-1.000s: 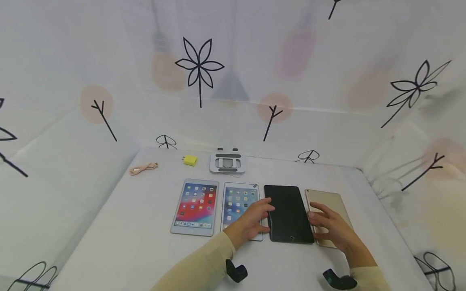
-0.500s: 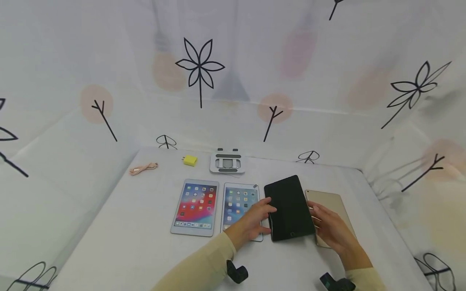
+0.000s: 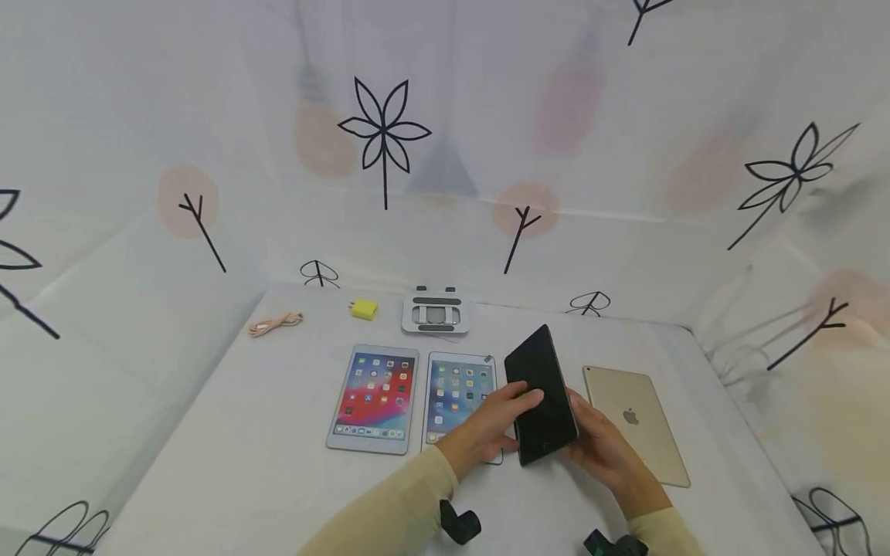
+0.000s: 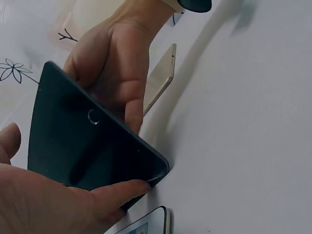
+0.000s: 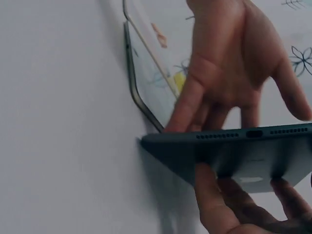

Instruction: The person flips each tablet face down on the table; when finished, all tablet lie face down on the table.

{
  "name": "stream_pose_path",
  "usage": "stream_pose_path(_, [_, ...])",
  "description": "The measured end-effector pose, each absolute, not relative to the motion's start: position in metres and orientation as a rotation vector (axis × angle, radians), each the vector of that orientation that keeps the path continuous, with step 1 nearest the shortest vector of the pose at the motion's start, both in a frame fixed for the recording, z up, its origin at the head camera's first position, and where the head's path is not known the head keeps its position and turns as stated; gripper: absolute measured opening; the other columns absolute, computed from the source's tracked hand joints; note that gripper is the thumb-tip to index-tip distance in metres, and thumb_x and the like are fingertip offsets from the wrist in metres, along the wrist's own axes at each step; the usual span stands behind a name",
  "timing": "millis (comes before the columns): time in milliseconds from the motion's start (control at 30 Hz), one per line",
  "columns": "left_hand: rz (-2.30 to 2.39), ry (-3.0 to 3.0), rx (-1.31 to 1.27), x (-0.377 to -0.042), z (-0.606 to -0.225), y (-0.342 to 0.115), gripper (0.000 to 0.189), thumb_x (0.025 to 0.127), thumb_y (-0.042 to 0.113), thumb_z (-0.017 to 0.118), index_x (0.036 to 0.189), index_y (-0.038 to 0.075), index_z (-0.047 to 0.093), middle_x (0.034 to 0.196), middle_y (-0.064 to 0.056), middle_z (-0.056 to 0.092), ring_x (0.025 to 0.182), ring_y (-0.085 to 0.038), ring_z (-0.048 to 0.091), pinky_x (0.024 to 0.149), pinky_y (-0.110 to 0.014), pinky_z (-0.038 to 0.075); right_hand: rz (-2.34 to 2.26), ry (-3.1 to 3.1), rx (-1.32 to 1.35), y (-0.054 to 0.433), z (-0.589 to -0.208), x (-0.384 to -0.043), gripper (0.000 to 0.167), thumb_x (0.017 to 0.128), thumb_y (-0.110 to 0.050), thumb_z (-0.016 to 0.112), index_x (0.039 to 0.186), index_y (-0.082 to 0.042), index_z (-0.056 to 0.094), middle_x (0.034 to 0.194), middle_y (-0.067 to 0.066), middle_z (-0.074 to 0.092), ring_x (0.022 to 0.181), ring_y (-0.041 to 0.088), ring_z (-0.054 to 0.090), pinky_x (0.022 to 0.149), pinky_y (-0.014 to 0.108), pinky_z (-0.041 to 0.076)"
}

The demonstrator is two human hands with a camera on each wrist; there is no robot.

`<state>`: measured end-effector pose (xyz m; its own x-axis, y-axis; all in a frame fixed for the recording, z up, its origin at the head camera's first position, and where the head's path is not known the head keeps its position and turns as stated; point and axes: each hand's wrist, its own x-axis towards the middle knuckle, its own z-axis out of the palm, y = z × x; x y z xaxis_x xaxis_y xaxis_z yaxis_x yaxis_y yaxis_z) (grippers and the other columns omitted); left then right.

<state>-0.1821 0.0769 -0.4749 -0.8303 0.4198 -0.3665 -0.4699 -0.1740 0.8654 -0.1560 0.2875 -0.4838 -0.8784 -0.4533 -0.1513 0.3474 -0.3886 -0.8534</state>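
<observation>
- On the white table (image 3: 278, 409), the black tablet (image 3: 545, 417) tilts up between a white tablet (image 3: 455, 390) and a gold tablet (image 3: 636, 425); overtipping could knock the white one.
- My left hand (image 3: 487, 426), fingers extended, touches its left side; slack contact invites sliding.
- My right hand (image 3: 606, 448) props its back with spread fingers; pulling away early could drop it.

Soft, even light is filling the head view, leaving the white table (image 3: 236, 432) pale and faintly hazy. Both wrist views are running dimmer and bluer, with the black tablet (image 5: 243, 153) casting a soft-edged shadow and fine details blurring
</observation>
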Motion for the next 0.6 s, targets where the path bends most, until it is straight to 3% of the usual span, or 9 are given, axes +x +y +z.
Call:
stream_pose_path(100, [2.040, 1.572, -0.010, -0.180, -0.475, 0.081, 0.076, 0.094, 0.040, 0.074, 0.155, 0.008, 0.041, 0.158, -0.022, 0.038, 0.139, -0.039, 0.044, 0.105, -0.071, 0.038, -2.168, 1.580, -0.057, 0.277, -0.480, -0.155, 0.044, 0.112, -0.033, 0.037, 0.156, -0.031, 0.042, 0.157, 0.001, 0.038, 0.132, 0.017, 0.050, 0.105, 0.045, 0.047])
stream_pose_path(233, [2.084, 1.566, 0.023, -0.178, -0.475, 0.088, 0.081, 0.093, 0.035, 0.075, 0.158, 0.007, 0.036, 0.156, -0.024, 0.040, 0.135, -0.039, 0.051, 0.108, -0.067, 0.039, -2.078, 1.807, -0.028, 0.268, -0.477, -0.157, 0.063, 0.110, -0.031, 0.044, 0.164, -0.011, 0.019, 0.165, 0.023, 0.022, 0.133, 0.027, 0.049, 0.107, 0.055, 0.044])
stream_pose_path(300, [2.101, 1.552, 0.021, -0.176, -0.475, 0.090, 0.080, 0.094, 0.034, 0.075, 0.158, 0.008, 0.036, 0.155, -0.024, 0.041, 0.134, -0.039, 0.052, 0.107, -0.069, 0.038, -2.048, 1.877, -0.025, 0.267, -0.477, -0.158, 0.064, 0.110, -0.029, 0.046, 0.163, -0.008, 0.018, 0.162, 0.030, 0.026, 0.129, 0.032, 0.055, 0.106, 0.057, 0.045])
stream_pose_path(367, [2.109, 1.535, 0.020, -0.176, -0.475, 0.090, 0.077, 0.094, 0.033, 0.074, 0.158, 0.009, 0.037, 0.155, -0.023, 0.041, 0.135, -0.039, 0.051, 0.105, -0.072, 0.038, -2.023, 1.929, -0.040, 0.268, -0.477, -0.157, 0.065, 0.109, -0.027, 0.048, 0.163, -0.005, 0.019, 0.159, 0.033, 0.029, 0.122, 0.029, 0.060, 0.102, 0.054, 0.050])
stream_pose_path(600, [2.130, 1.460, 0.101, -0.174, -0.468, 0.088, 0.071, 0.096, 0.036, 0.069, 0.157, 0.015, 0.040, 0.156, -0.018, 0.043, 0.141, -0.037, 0.043, 0.103, -0.073, 0.040, -1.976, 2.134, -0.119, 0.268, -0.471, -0.152, 0.060, 0.103, -0.013, 0.060, 0.156, 0.001, 0.035, 0.148, 0.026, 0.042, 0.114, 0.011, 0.065, 0.092, 0.039, 0.058])
